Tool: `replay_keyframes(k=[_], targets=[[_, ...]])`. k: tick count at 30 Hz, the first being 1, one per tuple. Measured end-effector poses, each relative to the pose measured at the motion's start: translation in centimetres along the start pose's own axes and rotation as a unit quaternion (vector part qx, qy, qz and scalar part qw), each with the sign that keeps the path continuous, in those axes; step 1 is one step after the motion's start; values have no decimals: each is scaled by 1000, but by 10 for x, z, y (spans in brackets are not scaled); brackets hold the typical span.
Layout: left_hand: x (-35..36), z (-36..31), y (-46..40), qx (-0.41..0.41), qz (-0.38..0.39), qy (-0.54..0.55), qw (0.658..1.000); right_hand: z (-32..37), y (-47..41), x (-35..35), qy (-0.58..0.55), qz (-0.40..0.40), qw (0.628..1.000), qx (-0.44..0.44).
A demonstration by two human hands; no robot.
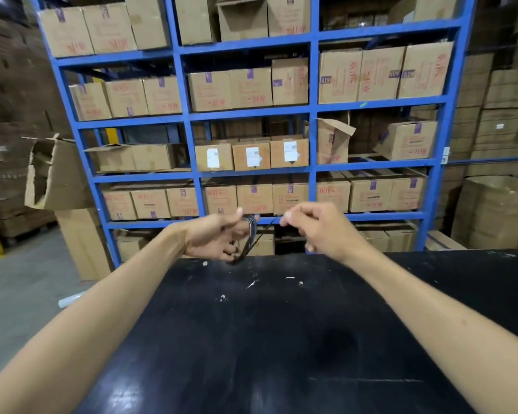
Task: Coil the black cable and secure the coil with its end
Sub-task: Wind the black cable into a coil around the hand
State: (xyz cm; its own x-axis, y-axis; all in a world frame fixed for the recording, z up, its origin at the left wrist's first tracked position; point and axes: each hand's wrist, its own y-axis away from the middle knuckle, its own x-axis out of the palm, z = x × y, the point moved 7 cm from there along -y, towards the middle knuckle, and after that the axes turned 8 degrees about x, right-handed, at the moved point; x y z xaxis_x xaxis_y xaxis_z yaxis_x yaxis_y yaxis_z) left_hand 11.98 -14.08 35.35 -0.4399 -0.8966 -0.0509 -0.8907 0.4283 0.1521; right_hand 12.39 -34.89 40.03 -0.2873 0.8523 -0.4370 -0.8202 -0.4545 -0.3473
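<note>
Left hand (219,237): raised above the desk's far edge, fingers closed around a small coil of black cable (249,234).
Right hand (317,227): pinches the cable's free end, which runs taut from the coil.
Desk (281,339): black, scuffed, with white flecks.
Background: blue shelving (313,138) filled with cardboard boxes (251,88).

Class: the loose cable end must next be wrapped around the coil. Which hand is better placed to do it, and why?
The right hand: it pinches the cable's loose end, while the left hand is occupied gripping the coil.
</note>
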Motion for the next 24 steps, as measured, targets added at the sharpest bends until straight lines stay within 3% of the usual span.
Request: replay_keyframes(k=[3, 6, 11, 13, 15, 18, 21, 24], targets=[[38, 27, 1, -40, 100, -20, 994, 10, -23, -26, 71, -34, 997, 4], [71, 23, 9, -13, 183, 46, 982, 0, -36, -34, 97, -40, 994, 23], [85, -14, 22, 83, 194, 158, 965, -47, -27, 0, 101, 12, 992, 80], [80, -31, 21, 138, 195, 204, 949, -62, -14, 27, 42, 60, 992, 105], [66, -46, 20, 193, 165, 213, 944, -69, 4, 52, -17, 114, 985, 129], [31, -56, 18, 216, 63, 209, 952, -66, 26, 69, -15, 158, 980, 120], [-4, -37, 13, 169, -37, 176, 969, -55, 31, 52, 9, 151, 982, 115], [-16, -2, 5, 93, -60, 134, 985, -34, 17, 22, 54, 134, 983, 111]])
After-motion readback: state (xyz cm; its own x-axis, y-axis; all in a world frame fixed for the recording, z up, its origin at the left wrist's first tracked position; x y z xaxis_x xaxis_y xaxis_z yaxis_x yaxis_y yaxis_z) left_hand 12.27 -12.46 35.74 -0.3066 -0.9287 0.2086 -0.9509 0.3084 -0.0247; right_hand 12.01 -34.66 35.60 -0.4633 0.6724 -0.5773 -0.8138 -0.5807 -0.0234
